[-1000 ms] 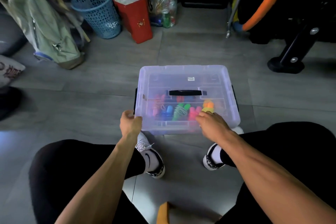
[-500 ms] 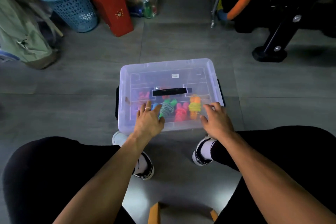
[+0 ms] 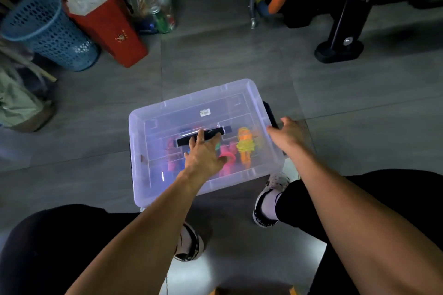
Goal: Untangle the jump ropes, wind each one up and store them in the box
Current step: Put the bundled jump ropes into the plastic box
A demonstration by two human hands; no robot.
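Two hands: both are at the clear box, which sits on the gray floor in front of the person's knees.
Left hand: it lies flat on the lid, fingers straight and spread, tips touching the black lid handle. It grips nothing.
Jump ropes: they are wound up in bright bundles, pink, orange and yellow, inside the box under the lid.
Right hand: it is at the right edge of the box, near the black side latch. Its fingers are loose and spread and hold nothing.
What could go wrong: I think the lid may not be snapped down. If the left hand pulls the handle, the lid could pop off and the ropes could spill and tangle again.
Another worry: the box looks turned a bit, so a hard push could slide it into the feet.
Things around, left side: a blue basket, a red paper bag and a clear bag of stuff stand well away.
Things around, right side: a black stand foot is behind the box, apart from it.
In the way: the white shoes sit just beside the near edge of the box.
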